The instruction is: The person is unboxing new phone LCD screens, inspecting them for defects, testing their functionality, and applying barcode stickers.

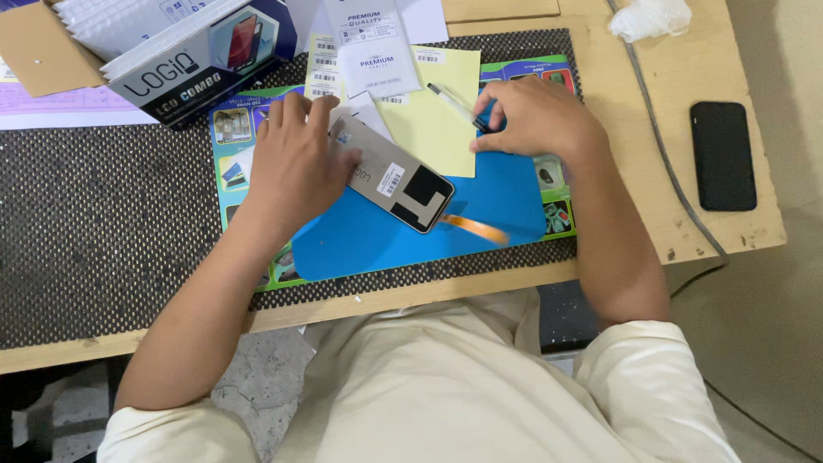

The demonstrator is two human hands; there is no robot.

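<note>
My left hand (296, 163) grips the upper end of a grey phone display panel (399, 180), which lies back side up on a blue work mat (506, 193). An orange flex ribbon (476, 228) trails from the panel's lower end. My right hand (531, 116) rests on the mat's far edge, fingers closed around the end of a white pen (450, 100) that lies across a yellow sheet of paper (441, 120).
A printed box (201, 60) and an open cardboard carton (43, 51) stand at the back left. White label sheets (373, 47) lie behind the yellow sheet. A black phone (723, 154) rests at the right on the wooden table (737, 231). Crumpled plastic (651, 17) sits far right.
</note>
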